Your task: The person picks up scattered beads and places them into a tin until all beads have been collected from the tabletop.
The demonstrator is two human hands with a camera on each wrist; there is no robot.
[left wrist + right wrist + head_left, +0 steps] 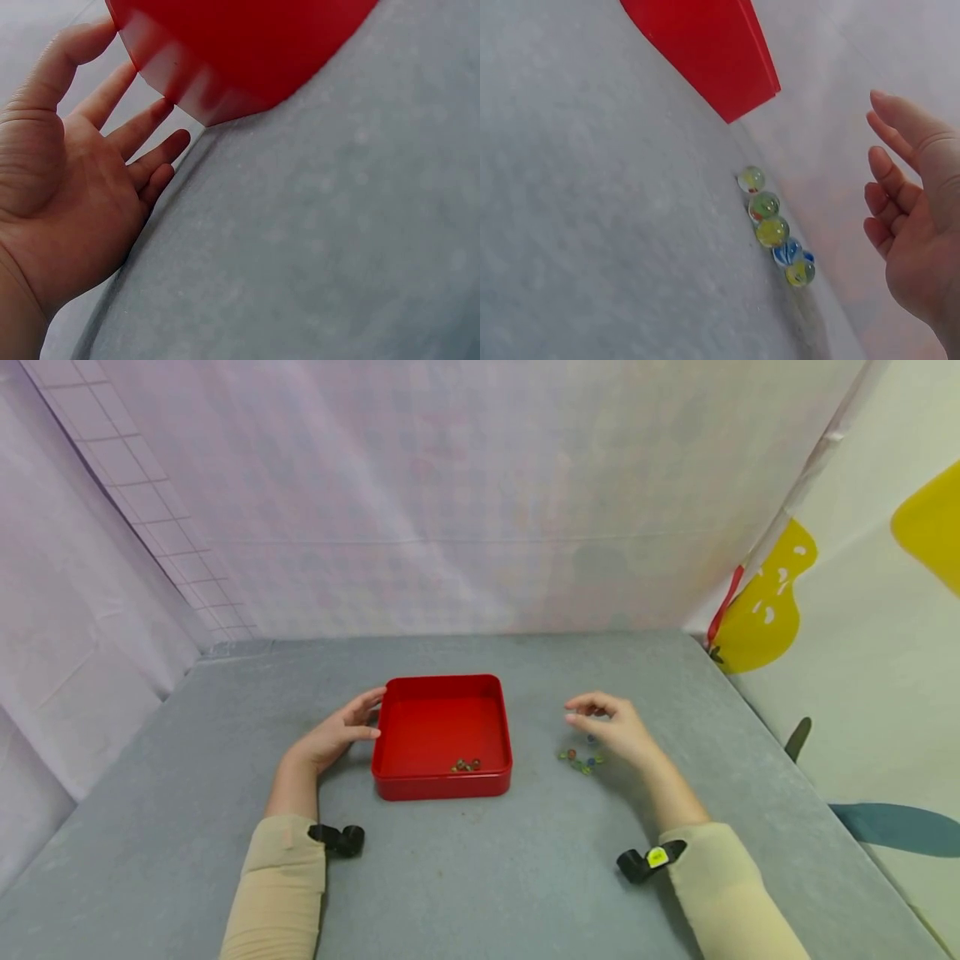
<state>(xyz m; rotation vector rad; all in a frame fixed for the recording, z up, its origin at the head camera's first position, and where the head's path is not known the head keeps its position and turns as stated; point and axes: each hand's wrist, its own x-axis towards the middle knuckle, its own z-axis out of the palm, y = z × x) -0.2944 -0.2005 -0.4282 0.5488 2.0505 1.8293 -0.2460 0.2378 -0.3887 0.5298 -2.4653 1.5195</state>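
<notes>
On the tabletop sits one red tray, left hand spread against it, right hand loosely curved, apparently empty, near loose marbles.

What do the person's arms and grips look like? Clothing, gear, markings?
Left grip and right grip: bare, ungloved. Plain beige fabric left sleeve and matching beige fabric right sleeve. Small black rounded left wrist device and black rounded right wrist device, which carries a bright yellow label, print too small to read. No cables visible.
</notes>
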